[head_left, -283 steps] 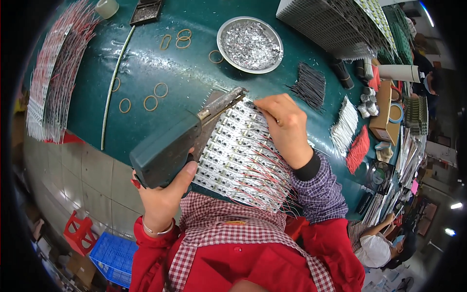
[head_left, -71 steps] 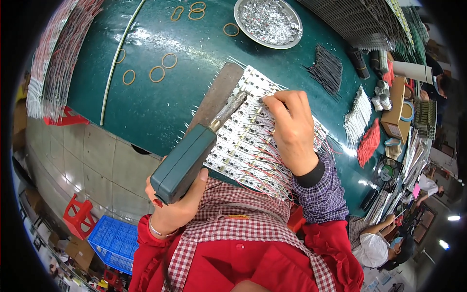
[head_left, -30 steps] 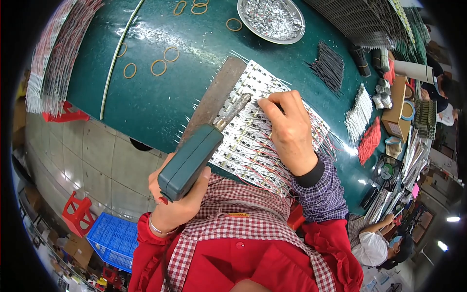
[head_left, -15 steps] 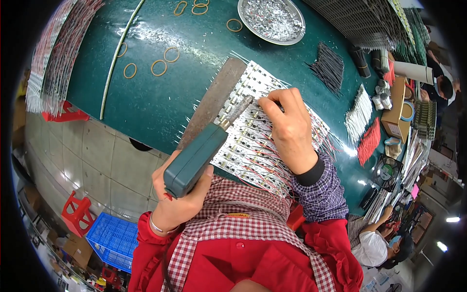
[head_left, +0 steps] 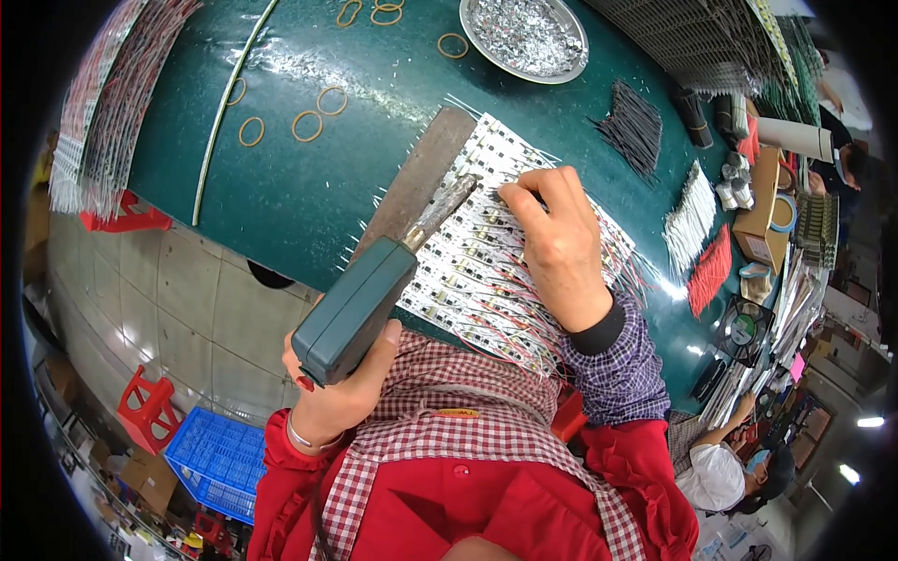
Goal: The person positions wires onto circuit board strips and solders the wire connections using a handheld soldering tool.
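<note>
Head view: against half a second earlier, shows the green gun-shaped tool [head_left: 355,309] drawn back slightly to the left, with the metal tip [head_left: 453,201] now farther from the right fingertips [head_left: 510,193]. Judged to free the spot beside those fingertips of the tool for the moment; cannot confirm contact at the tip. Finds the white circuit-board panel [head_left: 444,280] practically unmoved, lying aslant on the green bench [head_left: 281,187] just beyond the apron [head_left: 486,435], with a brown flat bar [head_left: 416,185] along the left edge and red, white and dark wires [head_left: 524,323] trailing over the right portion. Shows the left hand [head_left: 341,402] wrapped around the tool's near end, thumb along the right side, tool aimed far and right over the panel. Shows the right hand [head_left: 559,248] arched over the panel's far right part, forearm entering from near right, index finger and thumb close together just right of the tip. Cannot tell whether pinching a wire or merely pressing on the panel. Notes black wires [head_left: 634,131] right of the panel and a metal bowl [head_left: 550,79] of silvery scraps at the far side.
</note>
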Motion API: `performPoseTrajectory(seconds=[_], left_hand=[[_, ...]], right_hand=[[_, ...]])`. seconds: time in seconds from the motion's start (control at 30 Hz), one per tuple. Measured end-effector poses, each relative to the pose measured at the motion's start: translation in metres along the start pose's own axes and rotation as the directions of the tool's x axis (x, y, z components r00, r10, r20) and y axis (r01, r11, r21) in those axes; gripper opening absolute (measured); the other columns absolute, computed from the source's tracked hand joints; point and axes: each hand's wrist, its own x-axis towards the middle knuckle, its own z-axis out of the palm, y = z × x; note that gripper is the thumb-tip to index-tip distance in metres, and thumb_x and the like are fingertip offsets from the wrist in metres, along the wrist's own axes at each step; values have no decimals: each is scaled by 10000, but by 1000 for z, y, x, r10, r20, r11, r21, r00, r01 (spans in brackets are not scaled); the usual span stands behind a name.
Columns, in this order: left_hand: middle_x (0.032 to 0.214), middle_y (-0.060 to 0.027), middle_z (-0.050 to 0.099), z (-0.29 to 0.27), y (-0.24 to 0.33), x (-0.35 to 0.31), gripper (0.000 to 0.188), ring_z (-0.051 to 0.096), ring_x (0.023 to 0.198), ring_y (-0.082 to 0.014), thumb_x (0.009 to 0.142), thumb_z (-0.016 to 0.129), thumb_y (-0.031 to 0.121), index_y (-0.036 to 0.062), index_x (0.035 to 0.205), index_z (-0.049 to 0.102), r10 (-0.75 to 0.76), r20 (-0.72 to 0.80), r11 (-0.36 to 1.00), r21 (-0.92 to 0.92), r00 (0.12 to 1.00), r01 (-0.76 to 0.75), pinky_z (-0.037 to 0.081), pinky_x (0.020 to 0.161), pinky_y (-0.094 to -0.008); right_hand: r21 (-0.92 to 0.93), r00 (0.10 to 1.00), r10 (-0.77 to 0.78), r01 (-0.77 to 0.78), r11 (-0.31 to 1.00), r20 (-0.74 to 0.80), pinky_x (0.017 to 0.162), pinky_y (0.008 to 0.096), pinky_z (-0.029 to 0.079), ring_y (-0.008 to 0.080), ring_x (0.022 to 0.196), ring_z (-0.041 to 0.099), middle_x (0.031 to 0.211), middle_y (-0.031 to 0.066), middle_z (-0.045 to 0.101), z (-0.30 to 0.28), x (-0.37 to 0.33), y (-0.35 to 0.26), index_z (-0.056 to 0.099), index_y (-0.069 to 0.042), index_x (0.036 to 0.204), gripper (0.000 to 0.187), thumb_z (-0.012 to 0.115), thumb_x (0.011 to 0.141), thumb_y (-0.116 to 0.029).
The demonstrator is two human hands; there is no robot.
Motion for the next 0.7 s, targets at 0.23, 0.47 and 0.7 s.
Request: performPoseTrajectory(seconds=[0.23,0.47,0.7], left_hand=[[895,-123,690,-6,-6,-7,175,654,687,-233,758,763,17,9,930,728,148,55,970,186,987,-156,513,598,-320],[875,-107,677,-8,-2,-10,175,643,686,-191,774,749,-11,-17,945,714,12,42,999,46,999,-14,499,579,-290],[845,-107,661,-7,-4,-7,150,623,656,-171,778,737,-33,-38,923,697,47,87,997,53,995,-51,490,570,-280]], right_hand=[[31,997,-20,22,999,-71,689,367,476,273,847,559,911,102,574,0,-3,-4,637,-5,957,275,631,687,43],[128,997,4,5,992,-72,671,370,481,272,823,559,901,107,581,3,-12,-9,654,11,989,351,609,651,97],[132,999,11,-6,991,-43,660,365,482,266,827,560,902,105,582,3,-11,-10,654,9,978,342,612,652,102]])
